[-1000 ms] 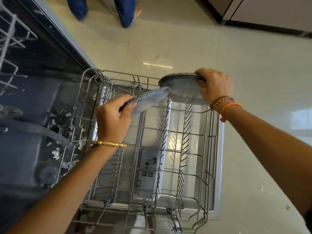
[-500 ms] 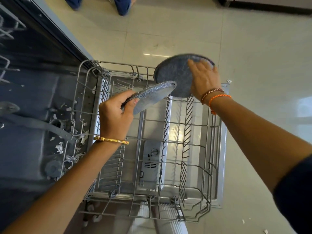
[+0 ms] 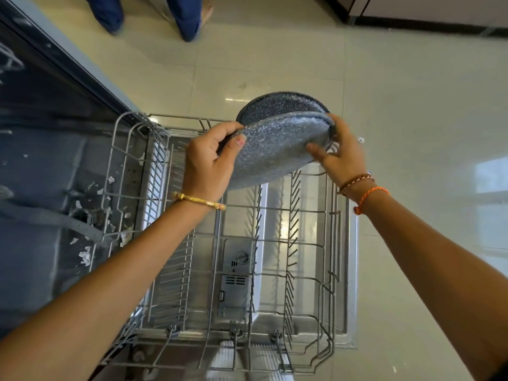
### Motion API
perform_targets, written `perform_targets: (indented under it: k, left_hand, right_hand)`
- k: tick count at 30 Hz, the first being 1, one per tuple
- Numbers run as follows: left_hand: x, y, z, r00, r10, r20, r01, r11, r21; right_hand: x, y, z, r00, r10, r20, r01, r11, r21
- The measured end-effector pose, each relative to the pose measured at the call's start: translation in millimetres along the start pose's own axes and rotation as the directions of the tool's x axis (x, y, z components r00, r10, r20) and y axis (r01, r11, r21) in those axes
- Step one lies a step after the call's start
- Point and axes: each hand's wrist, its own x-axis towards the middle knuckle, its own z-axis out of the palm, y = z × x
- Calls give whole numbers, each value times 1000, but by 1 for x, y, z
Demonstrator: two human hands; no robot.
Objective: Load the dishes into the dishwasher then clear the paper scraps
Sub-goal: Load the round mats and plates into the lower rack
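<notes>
Two grey speckled plates are at the far end of the pulled-out lower rack (image 3: 334, 243). The far plate (image 3: 275, 104) stands nearly upright at the rack's far right. The near plate (image 3: 275, 149) is tilted in front of it. My left hand (image 3: 209, 163) grips the near plate's left rim, thumb on top. My right hand (image 3: 339, 152) touches its right rim with fingers spread. White paper scraps (image 3: 85, 255) lie scattered on the dishwasher tub floor at the left.
The open dishwasher door (image 3: 351, 284) lies flat under the rack, its detergent compartment (image 3: 236, 284) showing through the wires. A person's legs in blue trousers (image 3: 187, 15) stand on the tiled floor beyond. Dark cabinet base runs along the top right.
My left hand carried its plate right and up against the far plate. My right hand left the far plate, which now stands in the rack, and came onto the near plate's right rim.
</notes>
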Motion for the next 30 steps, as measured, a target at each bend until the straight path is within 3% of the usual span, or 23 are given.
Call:
perform_targets:
  k: [6, 12, 17, 23, 30]
  left_hand:
    - [37, -3, 27, 999, 1, -34, 2, 996, 87]
    - [56, -22, 37, 999, 26, -32, -24, 998, 52]
    - [52, -35, 38, 999, 25, 36, -27, 996, 80]
    - [46, -51, 47, 993, -85, 76, 77, 991, 110]
    - [45, -44, 39, 1000, -1, -15, 3, 996, 87]
  right_hand:
    - [21, 8, -26, 987, -7, -159, -33, 968, -249]
    - [24, 17, -18, 958, -77, -276, -8, 956, -295]
    - [19, 20, -15, 971, -63, -230, -9, 954, -300]
    - [15, 24, -11, 994, 93, -57, -109, 855, -507]
    - [7, 17, -9, 977, -85, -195, -16, 885, -466]
